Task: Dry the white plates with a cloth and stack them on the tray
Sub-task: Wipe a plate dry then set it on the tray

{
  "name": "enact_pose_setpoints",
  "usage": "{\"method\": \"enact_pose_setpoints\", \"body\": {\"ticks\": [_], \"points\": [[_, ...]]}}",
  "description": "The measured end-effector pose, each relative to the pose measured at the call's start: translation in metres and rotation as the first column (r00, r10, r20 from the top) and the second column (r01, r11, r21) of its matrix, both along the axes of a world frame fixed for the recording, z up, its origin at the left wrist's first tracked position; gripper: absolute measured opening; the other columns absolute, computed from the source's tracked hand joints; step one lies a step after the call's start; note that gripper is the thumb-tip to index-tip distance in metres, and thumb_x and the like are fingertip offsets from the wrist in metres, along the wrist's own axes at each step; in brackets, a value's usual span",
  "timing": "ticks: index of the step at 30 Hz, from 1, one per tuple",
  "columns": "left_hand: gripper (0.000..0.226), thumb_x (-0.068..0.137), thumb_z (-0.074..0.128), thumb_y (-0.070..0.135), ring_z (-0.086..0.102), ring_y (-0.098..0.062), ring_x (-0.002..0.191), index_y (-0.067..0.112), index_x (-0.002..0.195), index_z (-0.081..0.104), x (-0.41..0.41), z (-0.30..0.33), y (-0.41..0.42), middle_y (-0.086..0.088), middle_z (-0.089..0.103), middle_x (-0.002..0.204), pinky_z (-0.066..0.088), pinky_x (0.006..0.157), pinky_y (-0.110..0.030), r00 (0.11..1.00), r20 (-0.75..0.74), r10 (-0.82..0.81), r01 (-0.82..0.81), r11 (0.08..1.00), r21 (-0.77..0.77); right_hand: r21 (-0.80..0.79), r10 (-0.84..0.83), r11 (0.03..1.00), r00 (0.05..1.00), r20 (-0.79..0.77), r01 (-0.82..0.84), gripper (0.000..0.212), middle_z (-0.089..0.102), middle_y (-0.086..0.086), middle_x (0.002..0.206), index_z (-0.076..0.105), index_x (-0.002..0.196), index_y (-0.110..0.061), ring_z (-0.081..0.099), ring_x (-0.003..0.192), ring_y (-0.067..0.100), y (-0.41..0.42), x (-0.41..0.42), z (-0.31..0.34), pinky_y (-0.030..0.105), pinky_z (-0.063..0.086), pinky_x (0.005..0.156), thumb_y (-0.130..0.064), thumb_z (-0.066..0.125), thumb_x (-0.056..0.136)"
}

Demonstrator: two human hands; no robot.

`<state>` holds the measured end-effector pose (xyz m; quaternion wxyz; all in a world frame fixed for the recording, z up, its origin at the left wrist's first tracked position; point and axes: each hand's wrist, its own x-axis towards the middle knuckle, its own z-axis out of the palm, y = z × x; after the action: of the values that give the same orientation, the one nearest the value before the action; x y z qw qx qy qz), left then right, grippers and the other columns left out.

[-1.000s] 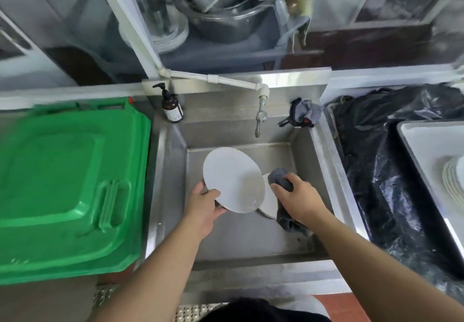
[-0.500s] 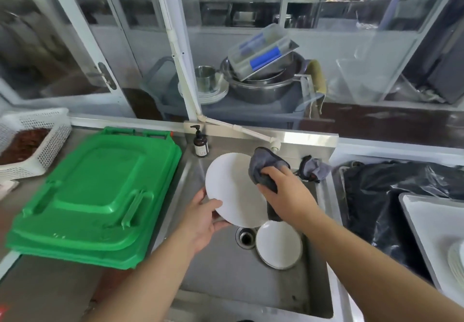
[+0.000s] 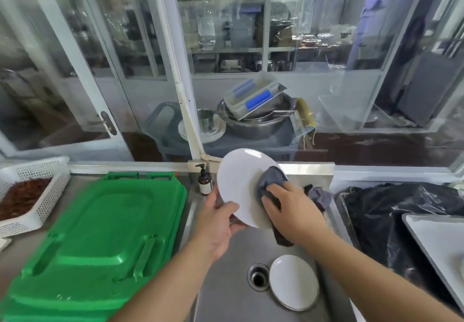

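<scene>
- Left hand pinching the lower rim of a white plate, thumb on the face and fingers curled behind, plate tipped up on edge over the sink. Probably held that way so drips fall into the basin and the whole face is open to wiping.
- Right hand bunched around a grey cloth, fingers curled over the wad and pressing it flat against the right side of the plate's face. Loose tail of the cloth hanging below the palm.
- Edge grip on the left looks like a deliberate choice: keeps fingers off the area being dried and lets the plate be turned.
- Small stack of white plates lying flat on the sink floor, just beside the drain, at least two judging by the rims. Waiting its turn by the look of it.
- White tray off to the right past a black plastic bag, well apart from the sink. Only a corner in view, contents too cut off to tell.
- Second grey rag draped on the sink's back edge, behind the right hand.
- Green plastic lid covering the counter on the left, brown pump bottle at the sink's back corner, white basket with something reddish-brown at far left.
- Guessing early days yet: wiping in hand, more plates in the basin.
</scene>
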<state>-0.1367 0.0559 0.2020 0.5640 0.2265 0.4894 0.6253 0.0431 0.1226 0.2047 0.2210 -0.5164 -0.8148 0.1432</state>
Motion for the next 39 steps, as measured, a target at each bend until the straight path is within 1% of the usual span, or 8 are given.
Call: {"method": "enact_pose_setpoints", "body": {"ticks": [5,11,18,24,27,30,35,39], "points": [[0.052,0.099,0.048,-0.009,0.078,-0.026,0.088,0.033,0.122,0.069,-0.011,0.009,-0.011,-0.013,0.078,0.111,0.062,0.068,-0.041,0.979,-0.127,-0.158,0.159,0.987,-0.001,0.112,0.212,0.973,0.974,-0.084,-0.203,0.035,0.060,-0.005,0.099,0.070,0.108,-0.026,0.057,0.090,0.021,-0.019,-0.045,0.031,0.038,0.049,0.074,-0.050,0.045,0.099],[0.053,0.097,0.050,-0.011,0.076,-0.031,0.099,0.029,0.125,0.070,-0.012,0.021,-0.023,-0.013,0.077,0.117,0.064,0.076,-0.049,0.973,-0.099,-0.210,0.215,0.975,0.049,0.355,0.176,0.922,0.984,-0.022,-0.157,0.025,0.062,0.005,0.103,0.071,0.114,-0.018,0.061,0.091,0.034,0.010,-0.063,0.082,0.035,0.044,0.070,-0.037,0.061,0.101],[0.052,0.074,0.063,0.002,0.077,-0.029,0.086,0.034,0.112,0.076,-0.017,0.042,-0.013,-0.007,0.078,0.111,0.063,0.065,-0.045,0.995,-0.035,-0.090,0.095,0.974,0.204,0.320,-0.121,0.939,0.992,-0.038,0.126,0.033,0.061,0.007,0.117,0.065,0.123,-0.021,0.063,0.102,0.040,0.049,-0.032,0.091,0.038,0.046,0.069,-0.044,0.052,0.103],[0.061,0.072,0.065,0.005,0.068,-0.032,0.105,0.039,0.122,0.071,-0.020,0.046,-0.005,0.001,0.077,0.111,0.063,0.070,-0.045,0.997,-0.082,0.015,0.003,0.976,0.217,0.111,-0.192,0.973,0.977,-0.098,0.202,0.029,0.062,0.006,0.111,0.066,0.116,-0.022,0.064,0.095,0.036,0.022,-0.012,0.060,0.041,0.052,0.074,-0.044,0.052,0.103],[0.065,0.071,0.066,0.006,0.068,-0.036,0.113,0.042,0.124,0.069,-0.017,0.047,-0.003,-0.001,0.076,0.116,0.063,0.071,-0.045,0.994,-0.100,0.051,-0.029,0.978,0.208,0.028,-0.127,0.991,0.983,-0.135,0.132,0.022,0.062,0.001,0.101,0.062,0.097,-0.025,0.062,0.084,0.027,-0.012,-0.014,0.044,0.039,0.050,0.071,-0.045,0.054,0.101],[0.063,0.075,0.066,0.003,0.073,-0.033,0.105,0.042,0.125,0.069,-0.010,0.046,-0.007,-0.004,0.077,0.117,0.063,0.070,-0.043,0.990,-0.134,0.037,-0.010,0.981,0.194,0.005,-0.011,1.000,0.984,-0.179,0.012,0.024,0.059,-0.005,0.087,0.056,0.084,-0.026,0.058,0.075,0.019,-0.039,-0.019,0.040,0.043,0.054,0.069,-0.045,0.055,0.098],[0.060,0.094,0.054,-0.010,0.077,-0.027,0.097,0.040,0.120,0.073,0.007,0.036,-0.023,-0.007,0.078,0.114,0.063,0.069,-0.042,0.977,-0.204,-0.057,0.090,0.983,0.158,0.116,0.128,0.988,0.953,-0.275,-0.100,0.021,0.058,-0.004,0.090,0.063,0.091,-0.022,0.057,0.078,0.018,-0.026,-0.033,0.066,0.040,0.051,0.069,-0.041,0.059,0.100],[0.055,0.078,0.061,0.005,0.076,-0.029,0.098,0.040,0.118,0.074,0.024,0.033,-0.034,-0.009,0.078,0.115,0.062,0.070,-0.045,0.988,-0.145,-0.053,0.072,0.988,0.133,0.293,0.171,0.951,0.959,-0.225,-0.101,0.022,0.061,-0.002,0.099,0.071,0.106,-0.021,0.061,0.084,0.022,0.005,-0.046,0.091,0.033,0.045,0.067,-0.041,0.064,0.099]]}}
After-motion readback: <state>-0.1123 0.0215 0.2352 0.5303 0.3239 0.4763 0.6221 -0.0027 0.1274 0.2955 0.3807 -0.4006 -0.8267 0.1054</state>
